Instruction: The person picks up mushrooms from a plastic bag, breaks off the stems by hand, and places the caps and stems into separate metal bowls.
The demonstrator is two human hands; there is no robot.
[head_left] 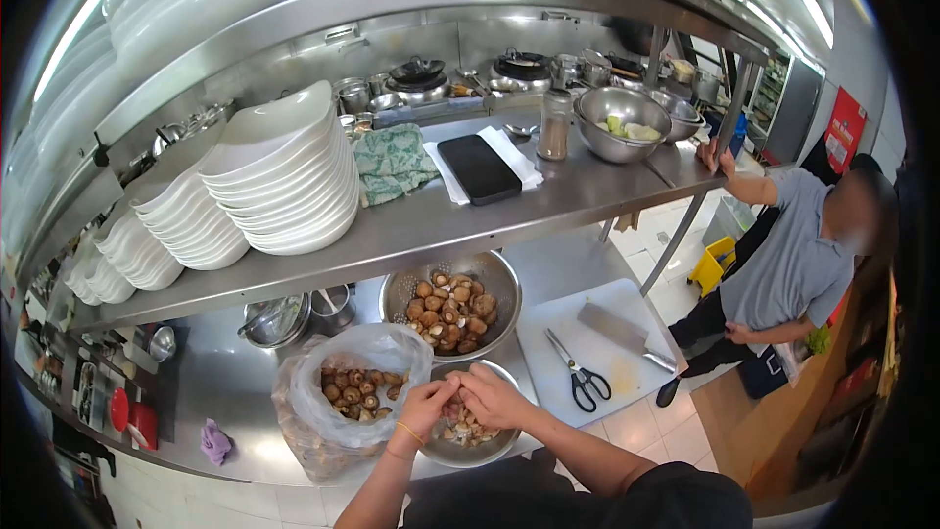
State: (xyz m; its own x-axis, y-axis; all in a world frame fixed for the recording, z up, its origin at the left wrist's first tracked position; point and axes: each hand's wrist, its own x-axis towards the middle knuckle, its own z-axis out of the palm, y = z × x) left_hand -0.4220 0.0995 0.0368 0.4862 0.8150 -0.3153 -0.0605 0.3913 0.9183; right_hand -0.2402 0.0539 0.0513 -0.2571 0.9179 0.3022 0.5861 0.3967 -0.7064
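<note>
My left hand (428, 408) and my right hand (493, 398) meet with fingertips pinched together above a metal bowl (505, 444). Whatever they hold between them is hidden by the fingers. Pale mushroom pieces (466, 431) lie in that bowl. Just behind it stands a perforated steel colander (505, 286) with whole brown mushrooms (452, 312) in it. To the left, an open clear plastic bag (308, 372) holds more brown mushrooms (354, 394).
A white cutting board (548, 318) at right carries black-handled scissors (578, 372) and a cleaver (615, 326). Stacked white dishes (284, 176), a black tablet-like object (480, 168) and metal bowls (622, 122) occupy the shelf overhead. Another person (793, 235) stands at right, touching the shelf's end.
</note>
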